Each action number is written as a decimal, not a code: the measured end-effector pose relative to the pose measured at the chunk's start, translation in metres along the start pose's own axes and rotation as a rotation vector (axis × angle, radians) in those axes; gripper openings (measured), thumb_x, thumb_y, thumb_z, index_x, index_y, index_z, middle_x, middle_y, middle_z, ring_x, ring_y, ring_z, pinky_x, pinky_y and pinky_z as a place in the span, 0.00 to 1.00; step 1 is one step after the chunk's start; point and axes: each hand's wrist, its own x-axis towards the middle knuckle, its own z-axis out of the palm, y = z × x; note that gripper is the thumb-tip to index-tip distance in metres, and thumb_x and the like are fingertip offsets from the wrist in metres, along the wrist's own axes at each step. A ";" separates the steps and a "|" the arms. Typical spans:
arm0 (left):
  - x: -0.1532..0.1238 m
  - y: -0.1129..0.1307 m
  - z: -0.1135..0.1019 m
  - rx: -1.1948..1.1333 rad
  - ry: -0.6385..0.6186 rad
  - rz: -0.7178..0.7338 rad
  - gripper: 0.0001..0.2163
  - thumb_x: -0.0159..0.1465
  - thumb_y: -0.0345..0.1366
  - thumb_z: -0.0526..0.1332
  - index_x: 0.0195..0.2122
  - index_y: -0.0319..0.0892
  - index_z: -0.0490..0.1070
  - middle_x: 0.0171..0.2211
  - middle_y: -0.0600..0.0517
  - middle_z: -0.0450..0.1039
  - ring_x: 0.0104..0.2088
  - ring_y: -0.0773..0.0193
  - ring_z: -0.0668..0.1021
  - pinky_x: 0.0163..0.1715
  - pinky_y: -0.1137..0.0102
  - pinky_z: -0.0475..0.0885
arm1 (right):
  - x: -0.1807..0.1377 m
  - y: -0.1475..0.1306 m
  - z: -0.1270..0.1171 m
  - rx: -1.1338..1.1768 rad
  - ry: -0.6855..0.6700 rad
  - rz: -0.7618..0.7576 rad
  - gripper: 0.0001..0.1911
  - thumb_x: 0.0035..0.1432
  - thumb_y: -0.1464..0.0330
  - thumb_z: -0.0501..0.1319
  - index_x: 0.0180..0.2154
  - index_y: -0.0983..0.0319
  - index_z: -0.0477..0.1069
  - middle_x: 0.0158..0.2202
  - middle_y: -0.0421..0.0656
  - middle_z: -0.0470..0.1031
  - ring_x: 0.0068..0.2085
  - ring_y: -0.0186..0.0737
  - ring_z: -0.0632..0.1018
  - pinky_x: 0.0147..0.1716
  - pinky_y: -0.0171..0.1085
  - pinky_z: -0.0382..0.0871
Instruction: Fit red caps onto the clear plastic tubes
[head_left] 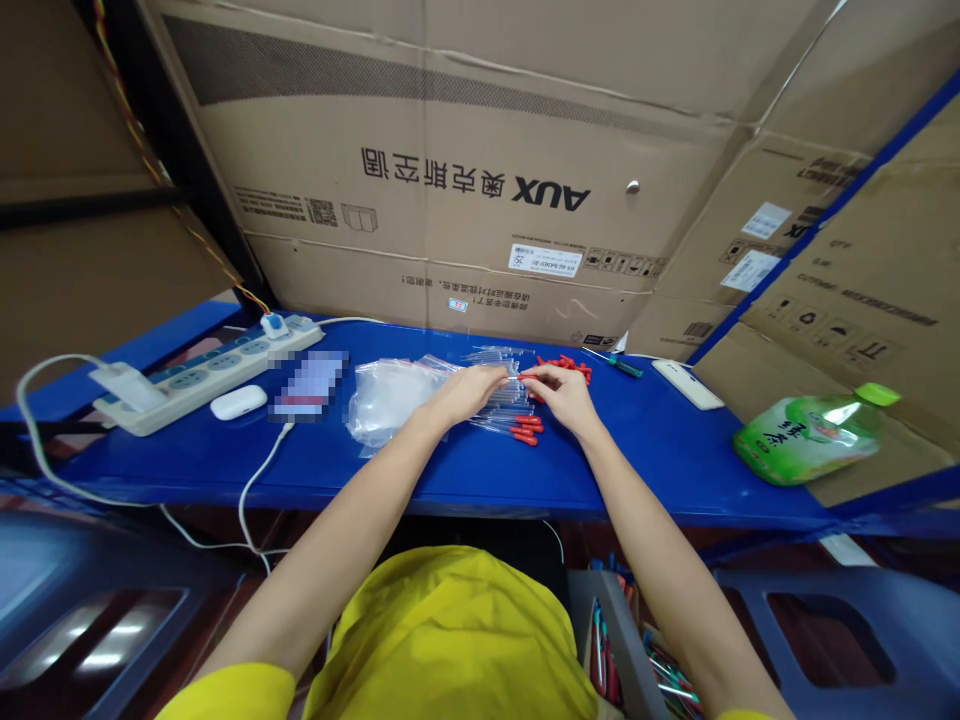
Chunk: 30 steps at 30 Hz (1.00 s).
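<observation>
In the head view, the left hand (472, 392) is nearly closed, its fingertips pinching a thin rod (514, 377). The right hand (564, 390), also nearly closed, pinches a red cap (529, 377) at the rod's three-o'clock end; whether cap and rod are joined I cannot tell. Around the hands on the blue table (660, 455), more rods (495, 415) lie beneath, loose caps (582, 366) at one o'clock, red-ended pieces (528, 430) at six, bags (386, 395) at nine, a screwdriver (628, 368) near three, and a bottle (802, 437) well off towards four.
</observation>
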 end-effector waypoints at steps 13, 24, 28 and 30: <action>0.001 -0.002 0.002 -0.037 0.000 0.031 0.13 0.78 0.37 0.50 0.40 0.43 0.73 0.38 0.48 0.80 0.39 0.57 0.81 0.37 0.70 0.67 | 0.000 -0.002 0.000 0.014 -0.005 0.004 0.19 0.54 0.52 0.73 0.39 0.60 0.85 0.31 0.44 0.84 0.30 0.43 0.82 0.35 0.42 0.78; 0.004 -0.007 0.008 -0.097 0.064 0.069 0.16 0.79 0.40 0.48 0.42 0.42 0.73 0.39 0.47 0.80 0.40 0.58 0.81 0.40 0.69 0.70 | 0.001 -0.001 -0.001 0.043 0.030 0.023 0.20 0.54 0.52 0.73 0.42 0.59 0.85 0.35 0.45 0.85 0.35 0.46 0.84 0.39 0.44 0.81; 0.005 -0.006 0.009 -0.114 0.093 0.072 0.17 0.79 0.42 0.47 0.44 0.42 0.74 0.40 0.47 0.79 0.41 0.58 0.80 0.41 0.69 0.70 | 0.003 -0.003 -0.004 0.048 0.044 0.021 0.20 0.52 0.52 0.74 0.40 0.59 0.84 0.35 0.45 0.85 0.37 0.46 0.84 0.40 0.43 0.81; 0.004 -0.005 0.009 -0.119 0.085 0.080 0.18 0.80 0.43 0.47 0.44 0.42 0.74 0.41 0.47 0.80 0.41 0.58 0.80 0.42 0.68 0.70 | 0.003 -0.004 -0.004 0.047 0.042 0.019 0.20 0.52 0.51 0.74 0.39 0.59 0.84 0.35 0.45 0.85 0.36 0.46 0.84 0.40 0.43 0.81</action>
